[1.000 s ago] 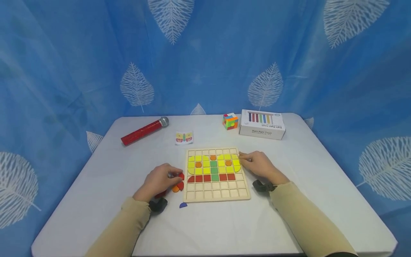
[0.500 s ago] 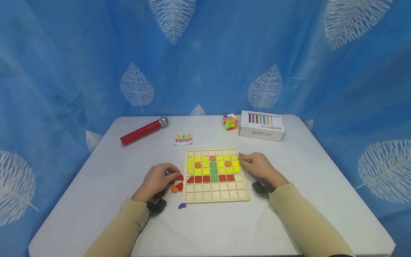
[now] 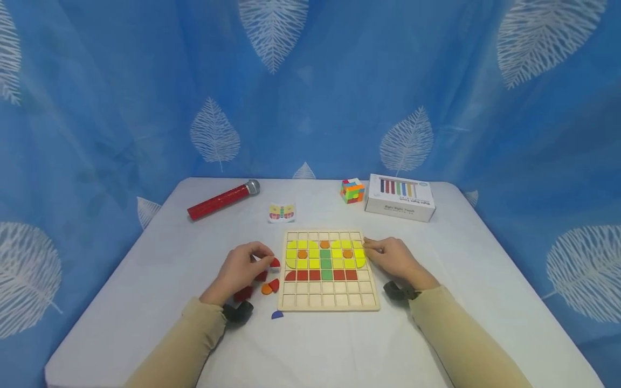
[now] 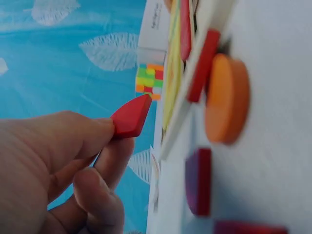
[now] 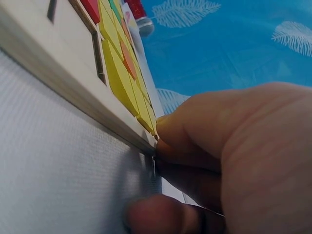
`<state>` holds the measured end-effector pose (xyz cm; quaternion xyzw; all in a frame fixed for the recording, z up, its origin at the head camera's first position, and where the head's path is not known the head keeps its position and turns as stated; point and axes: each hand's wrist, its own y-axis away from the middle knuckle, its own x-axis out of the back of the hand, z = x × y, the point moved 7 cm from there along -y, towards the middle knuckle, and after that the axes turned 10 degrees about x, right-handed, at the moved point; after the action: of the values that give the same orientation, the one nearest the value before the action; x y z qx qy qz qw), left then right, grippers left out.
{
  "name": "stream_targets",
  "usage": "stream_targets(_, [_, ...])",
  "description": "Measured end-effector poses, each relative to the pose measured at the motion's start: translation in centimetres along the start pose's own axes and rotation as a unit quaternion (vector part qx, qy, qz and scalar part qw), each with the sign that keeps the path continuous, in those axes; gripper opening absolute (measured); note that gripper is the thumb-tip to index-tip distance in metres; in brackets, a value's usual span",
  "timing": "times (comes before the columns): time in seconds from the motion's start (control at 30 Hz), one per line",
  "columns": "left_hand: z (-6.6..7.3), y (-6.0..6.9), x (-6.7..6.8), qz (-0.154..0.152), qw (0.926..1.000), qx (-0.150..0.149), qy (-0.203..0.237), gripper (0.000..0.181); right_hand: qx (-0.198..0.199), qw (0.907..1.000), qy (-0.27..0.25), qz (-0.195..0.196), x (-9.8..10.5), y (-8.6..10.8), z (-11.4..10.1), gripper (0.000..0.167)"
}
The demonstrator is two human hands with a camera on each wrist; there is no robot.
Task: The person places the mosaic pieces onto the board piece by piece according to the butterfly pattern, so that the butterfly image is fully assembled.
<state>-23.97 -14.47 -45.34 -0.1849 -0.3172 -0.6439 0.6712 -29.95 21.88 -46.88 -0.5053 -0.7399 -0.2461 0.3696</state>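
My left hand (image 3: pixel 240 270) pinches a red quarter-round tile (image 4: pixel 132 117) between thumb and finger, raised above the table just left of a wooden grid board (image 3: pixel 335 300). My right hand (image 3: pixel 395 261) grips the board's right edge near its upper corner, with the fingertips against the rim in the right wrist view. On the board, yellow tiles (image 3: pixel 302 264) form two blocks beside a green column (image 3: pixel 326 264), with orange discs (image 3: pixel 324 244) among them. A row of red tiles (image 3: pixel 314 275) runs below the yellow ones.
Beside the board lie an orange disc (image 3: pixel 266 289), loose red tiles (image 3: pixel 243 293) and a blue half-round tile (image 3: pixel 277 314). Farther back are a pattern card (image 3: pixel 282 213), a red microphone (image 3: pixel 220 202), a puzzle cube (image 3: pixel 352 191) and a white box (image 3: pixel 400 198).
My left hand has drawn slightly back from the board, and the red tile in its fingertips shows more clearly. The right hand keeps its place on the board; the head view has shifted a little.
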Motion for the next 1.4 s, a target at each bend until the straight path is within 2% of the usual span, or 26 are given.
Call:
stream_targets(0.17, [2.1,0.0,-0.9,-0.027,0.9989,-0.033,0.016,0.021,-0.001,1.0000,0.005,0.003,0.1,0.4,0.1,0.044])
stream_targets(0.33, [5.7,0.1,-2.3,-0.047,0.9940,-0.098,-0.009,0.009,0.007,0.9999,0.010,0.008,0.4,0.3,-0.1,0.042])
stream_targets(0.4, [7.2,-0.1,-3.1,-0.050,0.9918,-0.114,-0.028,0.006,0.010,0.9999,0.009,0.007,0.4,0.2,-0.1,0.043])
stream_targets(0.53, [9.4,-0.6,-5.4,-0.059,0.9903,-0.107,-0.066,0.004,0.012,0.9999,0.008,0.005,0.2,0.0,-0.1,0.043])
stream_targets(0.63, [10.9,-0.8,-7.7,-0.077,0.9878,-0.102,-0.089,0.005,0.008,0.9999,0.003,0.005,0.1,0.1,0.2,0.042])
stream_targets(0.73, [12.3,-0.6,-9.8,-0.095,0.9841,-0.114,-0.099,0.006,0.020,0.9998,-0.001,0.006,0.0,0.0,0.1,0.042])
stream_targets(0.87, [13.9,-0.2,-11.8,-0.105,0.9802,-0.134,-0.102,0.005,0.038,0.9992,0.002,0.013,0.3,-0.1,-0.1,0.041])
stream_targets(1.0, [14.9,0.1,-13.1,-0.112,0.9787,-0.141,-0.098,0.005,0.039,0.9990,0.006,0.020,0.4,0.1,-0.3,0.039])
stream_targets(1.17, [15.3,0.1,-14.3,-0.116,0.9756,-0.156,-0.102,0.004,0.041,0.9988,0.013,0.023,0.5,0.3,-0.5,0.038])
stream_targets(1.4, [15.5,0.4,-14.8,-0.104,0.9671,-0.181,-0.145,0.005,0.049,0.9984,0.019,0.019,0.4,-0.1,-0.2,0.039])
